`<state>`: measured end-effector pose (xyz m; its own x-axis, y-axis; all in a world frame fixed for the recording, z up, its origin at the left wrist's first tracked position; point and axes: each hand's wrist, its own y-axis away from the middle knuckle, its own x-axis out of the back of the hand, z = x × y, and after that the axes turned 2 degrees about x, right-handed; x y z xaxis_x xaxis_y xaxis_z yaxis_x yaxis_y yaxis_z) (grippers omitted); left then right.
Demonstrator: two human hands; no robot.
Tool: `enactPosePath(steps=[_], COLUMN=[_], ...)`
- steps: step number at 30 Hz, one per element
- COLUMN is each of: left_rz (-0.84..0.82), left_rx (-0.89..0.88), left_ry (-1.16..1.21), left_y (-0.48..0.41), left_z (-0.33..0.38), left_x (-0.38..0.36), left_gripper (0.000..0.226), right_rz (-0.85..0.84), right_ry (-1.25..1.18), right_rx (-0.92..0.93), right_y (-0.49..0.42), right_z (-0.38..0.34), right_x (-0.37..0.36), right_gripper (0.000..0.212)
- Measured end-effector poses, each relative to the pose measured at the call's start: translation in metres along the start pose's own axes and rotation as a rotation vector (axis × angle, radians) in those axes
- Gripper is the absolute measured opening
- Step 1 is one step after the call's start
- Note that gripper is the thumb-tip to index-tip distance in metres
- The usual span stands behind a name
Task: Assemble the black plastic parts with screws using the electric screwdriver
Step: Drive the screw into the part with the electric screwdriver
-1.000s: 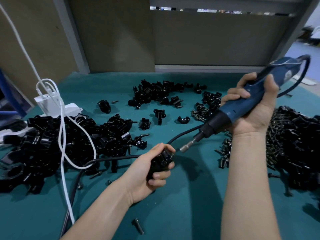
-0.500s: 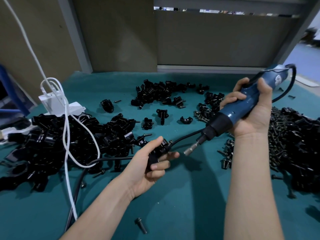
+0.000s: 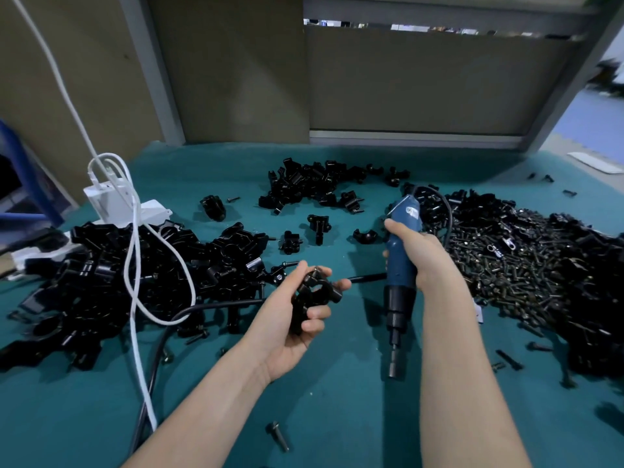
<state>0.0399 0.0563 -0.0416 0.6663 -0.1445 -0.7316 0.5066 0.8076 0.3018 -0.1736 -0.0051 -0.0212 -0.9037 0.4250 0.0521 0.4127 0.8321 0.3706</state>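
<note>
My left hand (image 3: 297, 319) grips a black plastic clamp part (image 3: 314, 292) above the green table, fingers curled round it with a screw head showing on top. My right hand (image 3: 418, 261) grips the blue electric screwdriver (image 3: 400, 265), which points almost straight down with its bit tip (image 3: 393, 371) close to the table, to the right of the held part and apart from it. A large heap of black screws (image 3: 513, 271) lies right of the screwdriver. Heaps of black plastic parts sit at the left (image 3: 111, 278) and at the back (image 3: 314, 187).
A white cable (image 3: 135, 265) loops over the left heap from a white power block (image 3: 114, 204). The screwdriver's black cord (image 3: 209, 305) crosses the table under my left hand. A loose screw (image 3: 278, 440) lies near the front. Brown panels (image 3: 405, 79) wall the back.
My right hand has swung the screwdriver from a slant pointing at the part to nearly vertical, bit down and lower. My left hand has turned the part and lifted it slightly.
</note>
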Motion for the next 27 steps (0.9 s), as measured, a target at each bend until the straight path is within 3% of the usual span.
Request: enactPosePath(steps=[3, 7, 9, 10, 11, 13, 16, 19, 22, 27], left_rz=[-0.055, 0.047, 0.08, 0.088, 0.096, 0.109, 0.074, 0.05, 0.071, 0.019], left_rx=[-0.082, -0.314, -0.373, -0.386, -0.394, -0.392, -0.383, -0.423, -0.424, -0.365], left_ry=[-0.1, -0.589, -0.724, -0.76, -0.791, -0.834, -0.867, -1.021, -1.08, -1.154], left_y=[0.0, -0.003, -0.004, -0.005, -0.005, -0.007, -0.007, -0.005, -0.005, -0.002], left_z=[0.0, -0.004, -0.005, -0.006, -0.007, -0.009, -0.009, -0.01, -0.01, -0.009], left_x=[0.002, 0.006, 0.008, 0.009, 0.009, 0.01, 0.009, 0.01, 0.009, 0.01], left_gripper=[0.027, 0.022, 0.027, 0.03, 0.032, 0.032, 0.036, 0.044, 0.047, 0.046], right_rz=[0.1, 0.149, 0.169, 0.177, 0.145, -0.119, -0.528, -0.535, -0.501, -0.516], right_ry=[0.237, 0.805, 0.862, 0.829, 0.771, 0.7, 0.961, 1.249, 1.501, 1.586], right_rx=[0.102, 0.097, 0.175, 0.298, 0.452, 0.681, 0.763, 0.852, 0.912, 1.015], right_y=[-0.007, -0.006, 0.004, 0.014, 0.026, 0.06, 0.101, 0.108, 0.107, 0.11], right_z=[0.004, 0.006, 0.002, -0.002, -0.004, -0.009, 0.0, 0.011, 0.011, 0.011], right_x=[-0.003, -0.001, 0.001, 0.002, 0.003, 0.004, -0.002, -0.009, -0.014, -0.01], right_gripper=[0.055, 0.069, 0.081, 0.082, 0.077, 0.064, 0.045, 0.031, 0.037, 0.039])
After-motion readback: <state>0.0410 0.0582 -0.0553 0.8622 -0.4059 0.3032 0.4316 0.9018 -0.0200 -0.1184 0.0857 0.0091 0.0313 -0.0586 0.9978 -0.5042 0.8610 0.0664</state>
